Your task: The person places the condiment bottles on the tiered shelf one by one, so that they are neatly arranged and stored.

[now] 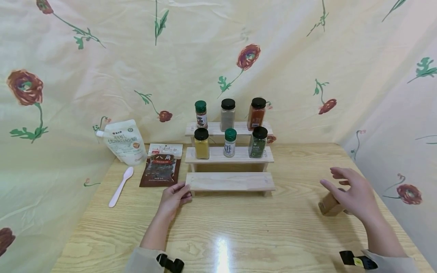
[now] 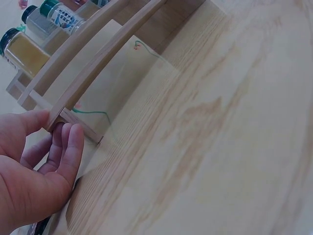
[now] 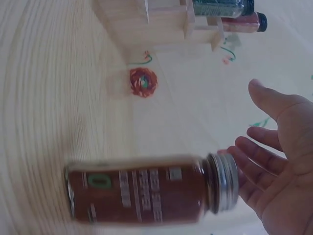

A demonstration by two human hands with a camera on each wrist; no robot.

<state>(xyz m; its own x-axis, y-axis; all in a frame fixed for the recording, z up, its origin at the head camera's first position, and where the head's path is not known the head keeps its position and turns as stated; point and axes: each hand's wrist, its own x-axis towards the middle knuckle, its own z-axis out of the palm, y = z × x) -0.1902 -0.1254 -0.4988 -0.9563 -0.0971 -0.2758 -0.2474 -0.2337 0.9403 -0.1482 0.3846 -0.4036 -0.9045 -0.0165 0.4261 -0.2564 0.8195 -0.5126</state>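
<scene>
My left hand (image 1: 172, 199) holds the left end of the lowest step of a three-tier wooden rack (image 1: 230, 182). In the left wrist view the thumb (image 2: 36, 120) lies at the step's corner, with curled fingers by its leg. Over at the right, my right hand (image 1: 355, 193) is spread around the top of a spice jar (image 1: 331, 205), thumb well apart from the fingers. The right wrist view shows this jar (image 3: 142, 191) upright on the table, with reddish-brown powder and a silver lid (image 3: 226, 182); the fingertips are right at the lid.
Several spice jars, among them a yellow one (image 1: 201, 146) and a green one (image 1: 258, 144), stand on the rack's upper two tiers. Left of it are a brown star anise packet (image 1: 160, 168), a white spouted pouch (image 1: 126, 144) and a pink spoon (image 1: 121, 186). Floral cloth (image 1: 293, 57) hangs behind.
</scene>
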